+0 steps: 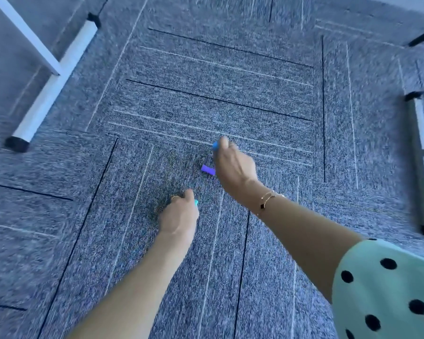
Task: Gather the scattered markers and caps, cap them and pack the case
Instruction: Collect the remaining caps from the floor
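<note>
Down on the carpet [206, 99], her left hand [179, 216] curled round a teal cap [196, 203]; a purple cap [208, 169] lay loose between; her right hand [233, 162] pinched a blue cap [216, 145]. Gathering looked barely begun, with no case visible.

My right arm is bare from the wrist up to a loose mint-green sleeve [387, 289] dotted with black spots, which ends near my elbow. A thin gold chain bracelet [267, 200] with a small dark square charm circles my right wrist, and a slim ring [231, 144] sits on one of that hand's fingers. My left forearm is bare, and a gold ring [174, 197] shows on one of my left fingers.
</note>
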`<state>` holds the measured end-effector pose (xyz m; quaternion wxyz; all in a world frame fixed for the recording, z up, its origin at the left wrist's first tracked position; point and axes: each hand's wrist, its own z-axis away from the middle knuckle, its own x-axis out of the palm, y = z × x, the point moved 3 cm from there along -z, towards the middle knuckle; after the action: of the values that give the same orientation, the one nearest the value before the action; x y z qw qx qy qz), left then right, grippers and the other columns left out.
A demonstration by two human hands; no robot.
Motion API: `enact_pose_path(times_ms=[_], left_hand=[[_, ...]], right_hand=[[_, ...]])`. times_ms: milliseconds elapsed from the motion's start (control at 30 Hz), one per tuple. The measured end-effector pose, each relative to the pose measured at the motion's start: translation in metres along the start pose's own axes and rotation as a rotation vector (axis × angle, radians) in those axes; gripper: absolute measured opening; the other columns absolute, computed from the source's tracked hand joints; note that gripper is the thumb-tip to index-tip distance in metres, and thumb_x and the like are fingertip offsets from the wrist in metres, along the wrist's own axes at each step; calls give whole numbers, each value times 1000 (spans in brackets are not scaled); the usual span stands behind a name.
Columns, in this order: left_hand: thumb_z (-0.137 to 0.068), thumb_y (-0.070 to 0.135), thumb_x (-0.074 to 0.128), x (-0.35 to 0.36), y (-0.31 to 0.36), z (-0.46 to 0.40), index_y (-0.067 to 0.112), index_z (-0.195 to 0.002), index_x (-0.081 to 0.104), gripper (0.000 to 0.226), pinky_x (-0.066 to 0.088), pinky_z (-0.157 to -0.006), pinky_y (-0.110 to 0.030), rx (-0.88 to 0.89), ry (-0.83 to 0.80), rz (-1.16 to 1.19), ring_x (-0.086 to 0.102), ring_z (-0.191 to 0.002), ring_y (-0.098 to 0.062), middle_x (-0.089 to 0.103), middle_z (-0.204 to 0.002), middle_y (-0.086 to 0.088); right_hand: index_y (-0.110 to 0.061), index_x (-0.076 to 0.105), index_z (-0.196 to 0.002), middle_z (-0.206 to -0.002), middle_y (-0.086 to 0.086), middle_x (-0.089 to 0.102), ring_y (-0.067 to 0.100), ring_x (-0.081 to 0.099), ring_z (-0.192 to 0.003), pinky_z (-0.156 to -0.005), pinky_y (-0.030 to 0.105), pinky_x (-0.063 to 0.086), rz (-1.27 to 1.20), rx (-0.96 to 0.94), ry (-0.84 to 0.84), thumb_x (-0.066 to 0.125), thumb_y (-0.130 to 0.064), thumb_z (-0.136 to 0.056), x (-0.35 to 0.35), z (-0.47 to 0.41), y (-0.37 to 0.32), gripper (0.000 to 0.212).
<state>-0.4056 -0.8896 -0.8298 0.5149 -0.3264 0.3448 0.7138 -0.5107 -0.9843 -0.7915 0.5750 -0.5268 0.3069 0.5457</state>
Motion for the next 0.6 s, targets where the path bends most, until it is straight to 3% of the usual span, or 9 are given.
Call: enact_pose_path(times_ms=[67, 133, 300, 400, 467, 600], left_hand=[[-102, 20, 36, -1, 0, 0, 8, -125, 36, 26, 52, -69, -38, -1, 5, 10, 65, -87, -29, 59, -103, -15], [-101, 17, 35, -1, -1, 0, 9, -124, 37, 25, 51, -72, -39, -5, 8, 21, 65, -90, -31, 60, -103, -16], [-101, 17, 36, 0, -2, 0, 9, -120, 39, 21, 51, -68, -38, 15, 33, 45, 65, -89, -32, 59, -101, -16], [-101, 18, 37, -1, -3, 2, 8, -117, 40, 19, 53, -68, -39, 32, 24, 94, 65, -86, -32, 59, -99, -15], [-102, 22, 36, -2, -5, 4, 8, -114, 40, 19, 55, -65, -37, 57, 21, 124, 65, -79, -27, 58, -93, -12], [-101, 25, 38, -6, -9, 19, 8, -112, 42, 21, 46, -53, -29, 54, 23, 181, 54, -63, -16, 55, -86, -6]], right_hand=[[-7, 36, -125, -104, 15, 52, 17, 48, -55, -46, 25, 44, 45, -150, -80, 37, -4, -98, 10, 6, -18, 27], [-9, 36, -126, -104, 13, 50, 14, 44, -53, -49, 26, 48, 131, -227, -162, 36, -10, -100, 22, 14, -26, 26], [-10, 35, -126, -88, 5, 39, 8, 35, -52, -54, 21, 40, 339, -227, -163, 30, -19, -102, 23, 14, -29, 26], [-8, 38, -120, -70, 1, 35, 8, 34, -52, -42, 20, 31, 458, -207, -159, 30, -19, -103, 25, 16, -24, 22], [-7, 38, -119, -67, 1, 33, 8, 34, -51, -38, 21, 24, 484, -215, -178, 30, -17, -103, 27, 23, -20, 20], [-6, 35, -123, -67, 1, 39, 6, 35, -49, -37, 21, 27, 491, -184, -222, 28, -17, -103, 31, 37, -6, 23]])
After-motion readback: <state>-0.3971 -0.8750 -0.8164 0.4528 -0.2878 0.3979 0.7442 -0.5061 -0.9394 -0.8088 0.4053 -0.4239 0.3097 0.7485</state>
